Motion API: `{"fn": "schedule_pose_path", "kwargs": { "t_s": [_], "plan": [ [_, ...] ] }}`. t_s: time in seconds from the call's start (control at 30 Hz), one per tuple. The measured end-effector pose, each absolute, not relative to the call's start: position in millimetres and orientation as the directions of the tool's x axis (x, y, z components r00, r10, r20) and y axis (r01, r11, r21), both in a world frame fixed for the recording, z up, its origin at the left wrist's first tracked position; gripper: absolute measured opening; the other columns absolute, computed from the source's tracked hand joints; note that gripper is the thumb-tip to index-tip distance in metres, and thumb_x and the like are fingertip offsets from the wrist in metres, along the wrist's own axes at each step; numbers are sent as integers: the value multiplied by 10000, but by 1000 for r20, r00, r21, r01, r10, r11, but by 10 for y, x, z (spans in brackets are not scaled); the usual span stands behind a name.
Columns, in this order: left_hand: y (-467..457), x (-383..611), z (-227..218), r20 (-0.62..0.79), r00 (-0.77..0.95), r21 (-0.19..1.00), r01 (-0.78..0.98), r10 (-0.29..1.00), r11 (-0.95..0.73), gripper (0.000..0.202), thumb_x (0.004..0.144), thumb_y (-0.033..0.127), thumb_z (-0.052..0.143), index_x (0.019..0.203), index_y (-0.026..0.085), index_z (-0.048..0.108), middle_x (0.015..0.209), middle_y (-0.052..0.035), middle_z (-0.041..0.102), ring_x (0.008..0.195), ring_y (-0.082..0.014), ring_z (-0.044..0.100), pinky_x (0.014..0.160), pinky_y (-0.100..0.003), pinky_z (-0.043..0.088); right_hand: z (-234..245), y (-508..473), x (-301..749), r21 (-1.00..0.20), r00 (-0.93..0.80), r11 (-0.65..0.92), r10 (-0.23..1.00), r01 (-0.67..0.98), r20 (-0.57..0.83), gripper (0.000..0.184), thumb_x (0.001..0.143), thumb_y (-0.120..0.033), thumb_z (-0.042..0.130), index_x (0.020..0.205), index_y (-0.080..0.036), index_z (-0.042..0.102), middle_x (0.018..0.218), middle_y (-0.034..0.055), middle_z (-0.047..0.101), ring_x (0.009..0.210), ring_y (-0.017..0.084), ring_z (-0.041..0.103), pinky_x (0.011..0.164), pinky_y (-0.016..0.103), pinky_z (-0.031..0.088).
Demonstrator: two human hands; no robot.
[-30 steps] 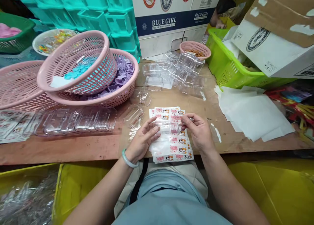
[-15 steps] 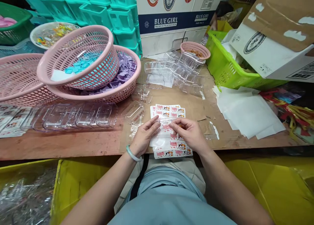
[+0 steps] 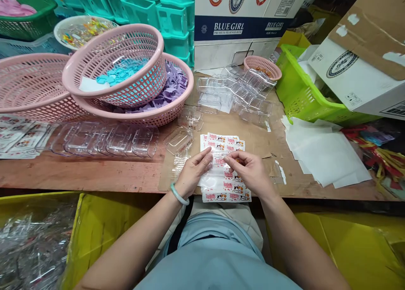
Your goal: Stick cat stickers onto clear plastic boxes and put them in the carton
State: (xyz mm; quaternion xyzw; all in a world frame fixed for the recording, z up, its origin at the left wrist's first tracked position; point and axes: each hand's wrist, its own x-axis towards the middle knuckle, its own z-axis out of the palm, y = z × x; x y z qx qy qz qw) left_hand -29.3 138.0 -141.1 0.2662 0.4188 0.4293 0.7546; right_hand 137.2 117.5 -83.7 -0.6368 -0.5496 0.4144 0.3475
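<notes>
Both hands are over a stack of white sticker sheets (image 3: 221, 178) printed with pink lettering and cartoon cats. My left hand (image 3: 196, 169), with a pale green bangle at the wrist, pinches a clear plastic piece (image 3: 217, 155), which is hard to make out against the stickers. From the other side, my right hand (image 3: 248, 169) is closed, thumb against curled fingers, at the right end of that piece. Just left of the stack lie a clear plastic case (image 3: 179, 141) and another clear shell (image 3: 191, 119).
Clear cases line the left (image 3: 107, 140), with more piled behind (image 3: 243, 89). Pink baskets (image 3: 152, 41) hold blue and purple pieces. White paper sheets (image 3: 325, 155) lie right, beside a lime crate (image 3: 303, 100). A beer carton (image 3: 234, 49) stands at the back.
The view has turned slightly left, so the table's things appear further right. Both hands keep nearly the same closed pose over the stickers.
</notes>
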Motion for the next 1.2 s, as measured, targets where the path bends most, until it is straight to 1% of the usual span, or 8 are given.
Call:
{"fn": "schedule_pose_path", "kwargs": {
  "t_s": [0.17, 0.4, 0.57, 0.73, 0.9, 1.0, 1.13, 1.2],
  "plan": [
    [1378, -298, -1417, -400, 280, 757, -436, 873, 487, 455, 716, 399, 756, 1132, 226, 692, 1196, -67, 645, 1073, -199, 583, 949, -353, 455, -819, 1186, 1355, -894, 44, -147, 989, 424, -142, 355, 800, -495, 637, 741, -146, 674, 553, -3, 571, 485, 85, 424, 441, 210, 323],
    [1382, -311, -1441, -391, 288, 783, -396, 874, 480, 450, 726, 422, 740, 1140, 253, 689, 1329, -65, 582, 1199, -249, 529, 993, -401, 442, -822, 1194, 1355, -888, 37, -158, 987, 433, -157, 321, 807, -475, 635, 755, -162, 683, 557, -12, 577, 489, 91, 445, 459, 216, 326],
    [1383, -313, -1461, -374, 295, 797, -383, 879, 467, 472, 741, 431, 726, 1176, 256, 669, 1339, -69, 574, 1224, -260, 513, 1010, -424, 431, -823, 1200, 1352, -887, 27, -159, 986, 433, -163, 323, 816, -471, 618, 765, -158, 679, 571, -7, 582, 495, 91, 429, 464, 220, 317],
    [1383, -314, -1486, -370, 295, 804, -374, 881, 463, 493, 746, 438, 719, 1197, 247, 656, 1327, -78, 580, 1232, -264, 507, 999, -403, 442, -808, 1209, 1344, -880, 24, -161, 986, 446, -168, 310, 812, -460, 619, 742, -162, 668, 566, -12, 575, 490, 91, 429, 465, 221, 316],
    [1383, -312, -1488, -356, 300, 823, -347, 885, 449, 544, 750, 426, 722, 1245, 224, 619, 1309, -92, 590, 1218, -253, 518, 992, -382, 447, -812, 1202, 1340, -845, 31, -126, 991, 520, -128, 287, 828, -439, 610, 756, -170, 677, 584, -10, 594, 509, 102, 477, 485, 220, 347],
    [1383, -297, -1444, -360, 293, 836, -320, 886, 446, 651, 685, 376, 785, 1276, 186, 588, 1223, -103, 640, 1150, -234, 566, 1012, -376, 435, -838, 1172, 1308, -763, 24, -30, 1000, 646, -19, 249, 865, -396, 586, 770, -183, 672, 632, -6, 630, 537, 109, 518, 525, 220, 375],
    [1379, -261, -1395, -360, 246, 866, -269, 900, 421, 701, 664, 370, 795, 1285, 137, 571, 1150, -120, 668, 1081, -224, 603, 991, -375, 457, -910, 1098, 1211, -452, -28, 146, 966, 880, 259, 201, 911, -310, 548, 794, -182, 650, 730, 35, 687, 623, 140, 599, 597, 238, 394],
    [1372, -243, -1398, -345, 222, 882, -254, 912, 396, 699, 652, 370, 801, 1270, 126, 581, 1162, -126, 661, 1071, -220, 608, 983, -369, 466, -963, 1067, 1177, -398, -48, 185, 942, 899, 331, 194, 927, -292, 531, 809, -181, 638, 750, 43, 697, 643, 147, 621, 608, 242, 405]
  ]
}}
